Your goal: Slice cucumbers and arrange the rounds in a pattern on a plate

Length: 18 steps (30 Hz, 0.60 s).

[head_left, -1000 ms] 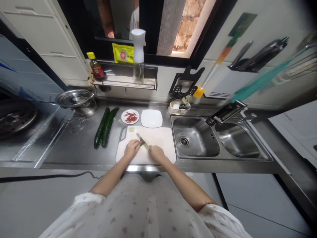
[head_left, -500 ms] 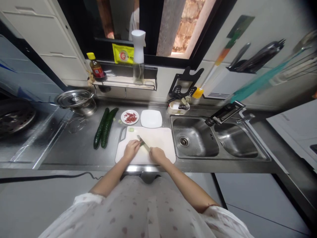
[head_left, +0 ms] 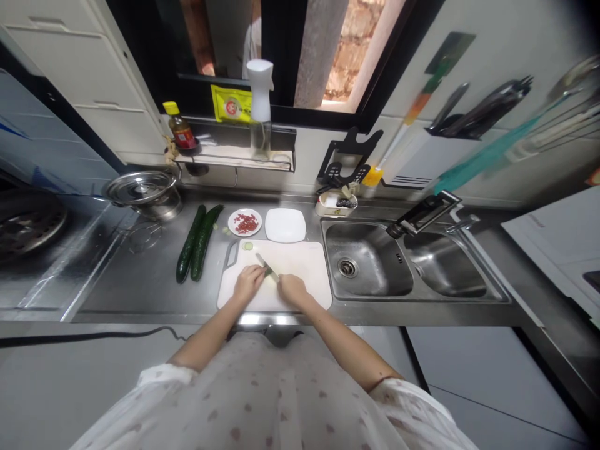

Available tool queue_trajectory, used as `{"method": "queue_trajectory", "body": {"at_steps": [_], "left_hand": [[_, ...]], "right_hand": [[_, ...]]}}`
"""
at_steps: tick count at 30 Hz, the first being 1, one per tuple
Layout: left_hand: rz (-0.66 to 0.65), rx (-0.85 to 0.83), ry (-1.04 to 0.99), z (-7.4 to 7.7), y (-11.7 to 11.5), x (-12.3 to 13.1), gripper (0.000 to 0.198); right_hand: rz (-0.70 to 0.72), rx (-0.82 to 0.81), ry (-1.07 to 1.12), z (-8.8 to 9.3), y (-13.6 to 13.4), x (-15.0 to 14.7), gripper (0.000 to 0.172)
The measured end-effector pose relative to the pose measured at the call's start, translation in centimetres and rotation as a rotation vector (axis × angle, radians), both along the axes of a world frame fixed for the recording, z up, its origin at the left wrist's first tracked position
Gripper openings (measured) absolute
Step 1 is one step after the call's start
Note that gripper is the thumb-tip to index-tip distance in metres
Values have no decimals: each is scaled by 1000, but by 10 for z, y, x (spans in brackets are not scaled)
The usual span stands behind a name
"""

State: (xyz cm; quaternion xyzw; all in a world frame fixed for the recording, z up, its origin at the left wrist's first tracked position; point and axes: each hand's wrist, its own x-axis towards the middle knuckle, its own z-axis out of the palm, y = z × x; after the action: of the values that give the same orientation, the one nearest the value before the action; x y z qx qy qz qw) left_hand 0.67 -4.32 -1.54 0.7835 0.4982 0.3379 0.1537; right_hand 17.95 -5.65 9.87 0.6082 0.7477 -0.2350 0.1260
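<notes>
On the white cutting board [head_left: 307, 265], my right hand [head_left: 293, 291] is closed round the handle of a knife [head_left: 267, 264]. Its blade points up and to the left. My left hand [head_left: 249, 283] has its fingers bent together over a small dark green cucumber piece [head_left: 269, 272] beside the blade; most of the piece is hidden by the fingers and the knife. A few pale cucumber slices [head_left: 247, 246] lie at the board's top left. To the left of the board, two whole cucumbers [head_left: 202, 240] rest side by side on the steel counter.
Behind the board stand a small plate of chopped red bits [head_left: 246, 222] and a white square plate [head_left: 285, 225]. A double sink [head_left: 370, 259] borders the board's right side. A lidded steel pot [head_left: 147, 194] is at the back left, below a shelf [head_left: 234, 156] with bottles.
The knife and my right hand have shifted slightly to the left, toward my left hand. My left hand stays in about the same place over the cucumber piece.
</notes>
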Motion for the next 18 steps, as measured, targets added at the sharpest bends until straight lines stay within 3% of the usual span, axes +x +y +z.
{"method": "queue_trajectory", "body": {"at_steps": [18], "left_hand": [[13,10,-16,2,-1,2,23]], "right_hand": [[-1,15,-18,-10,-8,7,34]]}}
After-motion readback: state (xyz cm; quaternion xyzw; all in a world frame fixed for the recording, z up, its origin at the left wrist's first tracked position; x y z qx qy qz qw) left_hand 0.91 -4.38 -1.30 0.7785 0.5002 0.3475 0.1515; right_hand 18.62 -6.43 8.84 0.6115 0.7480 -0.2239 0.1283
